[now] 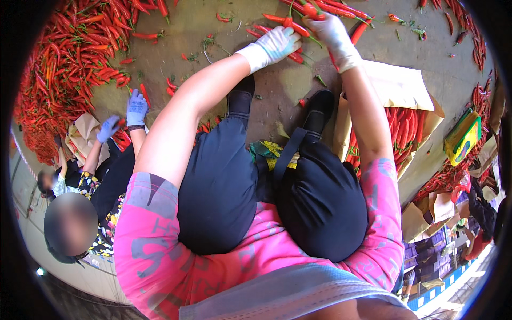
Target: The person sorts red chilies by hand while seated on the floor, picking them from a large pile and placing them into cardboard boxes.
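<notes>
My left hand [277,45], in a pale knit glove, is low over the floor with its fingers curled. Its fingertips close on a red chili pepper [287,21], and other loose chilies lie under and around them. Just to the right, my right hand [331,35], gloved the same way, grips several red chilies [314,11] with green stems; blur hides their exact number. Beyond both hands lies a small heap of long chilies [340,9]. Beside my right forearm stands an open paper-lined bag [400,86] filled with red chilies [405,124], partly hidden by the arm.
A large chili pile [76,52] spreads at the left. Near it, another person's gloved hands [137,107] work beside a paper bag [86,136]. My shoes [320,108] rest on the floor [276,104]. A yellow-green package [463,137] and more chilies lie to the right.
</notes>
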The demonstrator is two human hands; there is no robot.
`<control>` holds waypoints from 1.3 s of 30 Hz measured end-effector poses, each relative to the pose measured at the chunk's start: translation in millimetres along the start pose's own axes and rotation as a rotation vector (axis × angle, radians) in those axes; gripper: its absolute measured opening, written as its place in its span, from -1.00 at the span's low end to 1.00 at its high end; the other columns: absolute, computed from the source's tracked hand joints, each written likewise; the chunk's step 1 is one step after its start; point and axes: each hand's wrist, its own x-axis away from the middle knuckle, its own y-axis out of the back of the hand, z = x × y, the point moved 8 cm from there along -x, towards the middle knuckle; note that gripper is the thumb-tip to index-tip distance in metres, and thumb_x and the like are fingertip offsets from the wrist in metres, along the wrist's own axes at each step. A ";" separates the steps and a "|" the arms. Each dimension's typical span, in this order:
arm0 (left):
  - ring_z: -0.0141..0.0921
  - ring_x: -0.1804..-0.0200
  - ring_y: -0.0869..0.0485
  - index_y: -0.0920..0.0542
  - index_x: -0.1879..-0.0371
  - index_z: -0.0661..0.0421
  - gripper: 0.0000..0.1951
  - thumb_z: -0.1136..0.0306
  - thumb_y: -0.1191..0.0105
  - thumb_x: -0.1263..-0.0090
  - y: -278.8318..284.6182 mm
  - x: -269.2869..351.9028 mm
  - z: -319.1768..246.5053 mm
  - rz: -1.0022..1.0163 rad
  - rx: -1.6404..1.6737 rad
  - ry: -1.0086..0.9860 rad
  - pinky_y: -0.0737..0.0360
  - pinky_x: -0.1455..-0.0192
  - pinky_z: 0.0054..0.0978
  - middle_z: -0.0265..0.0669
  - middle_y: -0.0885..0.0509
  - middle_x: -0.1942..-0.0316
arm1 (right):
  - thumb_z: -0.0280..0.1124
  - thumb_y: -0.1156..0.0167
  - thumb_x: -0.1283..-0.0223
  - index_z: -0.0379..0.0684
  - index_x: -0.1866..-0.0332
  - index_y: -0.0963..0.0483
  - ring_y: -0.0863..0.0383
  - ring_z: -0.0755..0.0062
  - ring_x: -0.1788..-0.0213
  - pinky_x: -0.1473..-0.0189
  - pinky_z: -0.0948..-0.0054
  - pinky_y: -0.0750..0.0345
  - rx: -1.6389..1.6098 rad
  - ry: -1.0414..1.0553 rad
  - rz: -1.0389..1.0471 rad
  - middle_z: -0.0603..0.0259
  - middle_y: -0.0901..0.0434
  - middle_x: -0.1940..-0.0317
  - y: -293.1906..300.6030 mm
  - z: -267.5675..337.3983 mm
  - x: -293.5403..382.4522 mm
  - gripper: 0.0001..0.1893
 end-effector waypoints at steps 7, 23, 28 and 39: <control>-0.23 0.11 -0.58 -0.54 0.20 0.01 -0.65 0.38 -0.22 0.04 8.5 53.7 24.2 -0.184 0.447 0.273 -0.55 0.06 -0.33 -0.28 -0.54 0.09 | -0.27 -0.06 -0.13 -0.11 0.19 -0.49 -0.62 0.11 0.21 0.22 0.16 -0.55 0.695 0.313 -0.294 0.07 -0.60 0.29 -23.3 10.6 0.4 -0.79; -0.25 -0.23 -0.39 -0.52 0.12 0.04 -0.59 0.38 -0.21 0.03 17.2 -4.4 3.9 -0.031 0.041 -0.089 -0.31 -0.28 -0.23 -0.28 -0.48 -0.12 | -0.20 -0.22 0.01 -0.26 0.32 -0.55 -0.47 0.54 0.52 0.43 0.54 -0.40 -0.592 -0.346 0.139 0.33 -0.51 0.58 20.6 -76.7 52.2 -0.70; -0.15 0.04 -0.57 -0.55 0.13 0.11 -0.68 0.42 -0.09 -0.07 -16.7 -27.5 8.1 0.168 0.211 0.048 -0.49 -0.04 -0.27 -0.16 -0.59 0.10 | -0.13 -0.15 -0.12 -0.26 0.30 -0.55 -0.50 0.52 0.48 0.38 0.48 -0.46 -0.962 -0.207 -0.118 0.26 -0.55 0.49 50.2 -49.1 112.0 -0.66; -0.37 0.08 -0.61 -0.50 0.02 0.18 -0.64 0.46 -0.20 -0.17 76.2 -121.2 -192.2 0.337 2.037 0.659 -0.50 -0.06 -0.43 -0.25 -0.62 0.11 | -0.38 -0.20 -0.18 -0.23 -0.01 -0.38 -0.52 0.54 0.14 0.03 0.48 -0.48 -1.394 0.054 -0.715 0.29 -0.55 0.18 122.8 -82.8 266.1 -0.68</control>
